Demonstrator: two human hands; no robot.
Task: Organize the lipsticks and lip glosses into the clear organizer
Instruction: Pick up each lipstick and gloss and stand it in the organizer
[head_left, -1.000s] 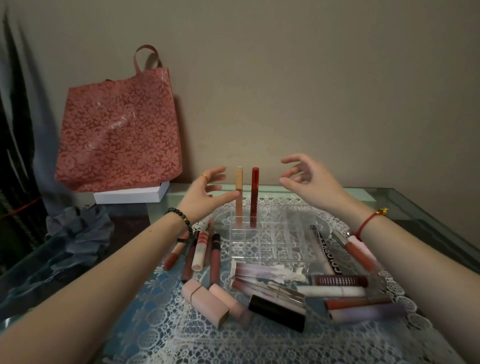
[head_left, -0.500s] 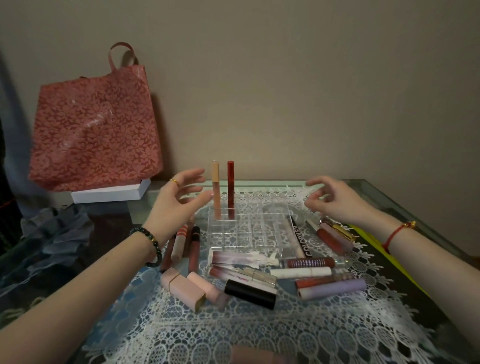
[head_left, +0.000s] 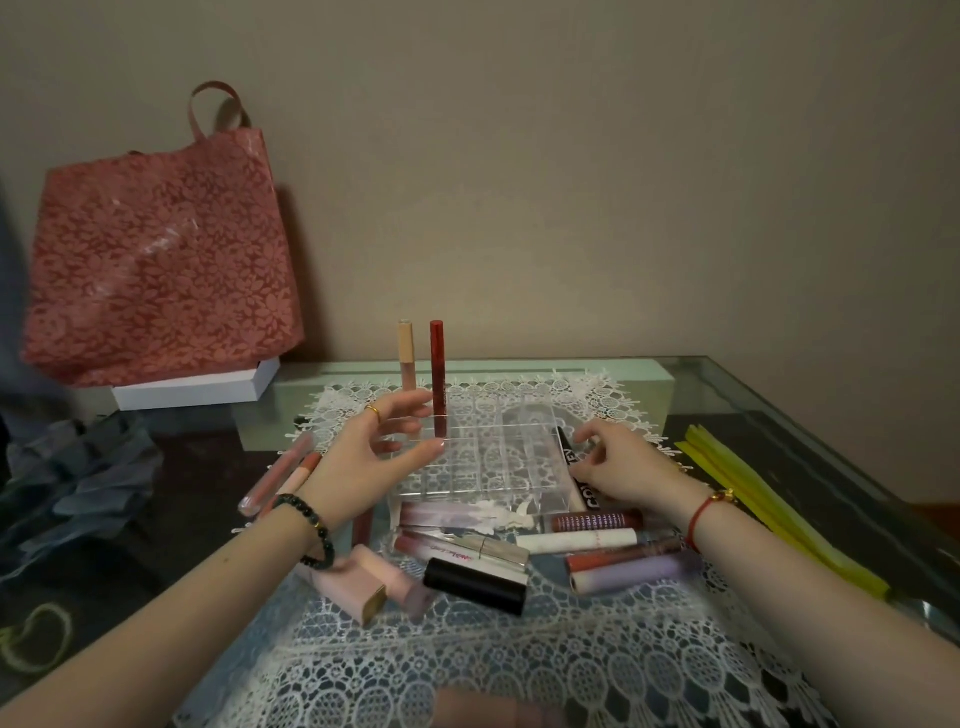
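The clear organizer (head_left: 470, 489) sits on a lace mat (head_left: 467, 670). A beige gloss (head_left: 405, 358) and a dark red tube (head_left: 438, 364) stand upright in its back left slots. My left hand (head_left: 371, 452) is at the organizer's left side, fingers spread and fairly straight, thumb tip over the grid. My right hand (head_left: 621, 465) is at its right edge, fingers curled down onto a black lettered tube (head_left: 584, 493); a grip is unclear. Loose tubes lie in front: a black lipstick (head_left: 475, 584), a pink lipstick (head_left: 358, 587), a purple tube (head_left: 628, 574).
More glosses (head_left: 283, 473) lie left of my left wrist. A red patterned bag (head_left: 156, 260) stands on a white box (head_left: 192, 387) at the back left. Grey cloth (head_left: 78, 478) lies at the left. Yellow strips (head_left: 779, 519) lie along the glass table's right side.
Both hands have come down from above the organizer to its sides. The right hand swung out to the right, then came back in to the black tube. The view shifted.
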